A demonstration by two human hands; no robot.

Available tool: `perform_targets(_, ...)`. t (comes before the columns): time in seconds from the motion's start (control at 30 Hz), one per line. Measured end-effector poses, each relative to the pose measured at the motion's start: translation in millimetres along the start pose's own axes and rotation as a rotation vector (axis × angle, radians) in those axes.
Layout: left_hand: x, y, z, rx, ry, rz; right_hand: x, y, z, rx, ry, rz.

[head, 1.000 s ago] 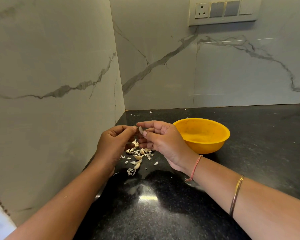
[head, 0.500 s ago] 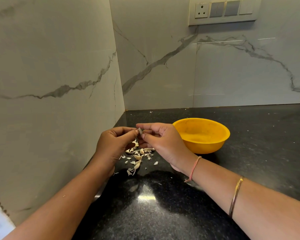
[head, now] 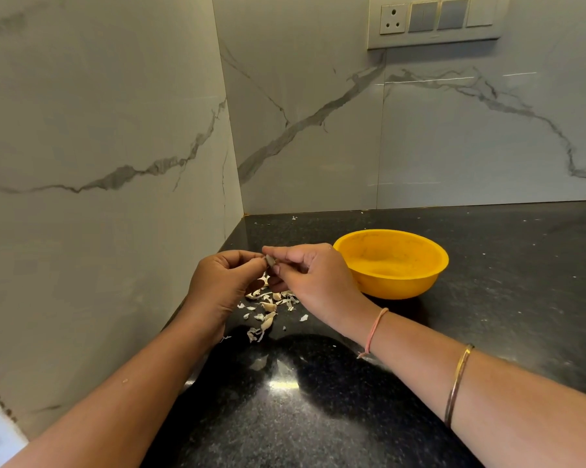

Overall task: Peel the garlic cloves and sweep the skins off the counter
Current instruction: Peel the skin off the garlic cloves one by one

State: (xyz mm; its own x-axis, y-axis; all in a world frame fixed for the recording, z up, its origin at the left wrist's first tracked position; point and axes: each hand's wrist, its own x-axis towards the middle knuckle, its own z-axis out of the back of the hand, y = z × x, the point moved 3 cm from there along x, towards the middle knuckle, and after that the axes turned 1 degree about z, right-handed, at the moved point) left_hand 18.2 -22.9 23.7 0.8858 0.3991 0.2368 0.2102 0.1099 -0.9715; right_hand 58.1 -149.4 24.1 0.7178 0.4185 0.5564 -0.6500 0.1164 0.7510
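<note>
My left hand (head: 222, 287) and my right hand (head: 313, 282) meet above the black counter (head: 318, 417), near the corner of the walls. Both pinch one small garlic clove (head: 270, 260) between thumbs and fingertips; most of the clove is hidden by the fingers. Directly under the hands lies a scatter of pale garlic skins (head: 268, 310), with a few cloves among them that I cannot tell apart as peeled or unpeeled.
A yellow bowl (head: 391, 263) stands just right of my right hand, its inside looking bare. Marble walls close the counter at the left and back. A switch panel (head: 436, 20) hangs on the back wall. Tiny skin flecks dot the far counter.
Both hands have stayed in place, with the fingertips shifting slightly around the clove.
</note>
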Motion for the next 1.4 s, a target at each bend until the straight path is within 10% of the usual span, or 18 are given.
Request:
perform_targets(0.43, 3.4, 4.4, 0.2, -0.059, 0.0, 0.054, -1.4, 2.4, 2.6, 0.683, 0.141, -0.272)
perform_targets(1.4, -6.7, -7.4, -1.2, 0.094, 0.038, -0.08, -0.6, 0.6, 6.5, 0.592, -0.037, -0.302)
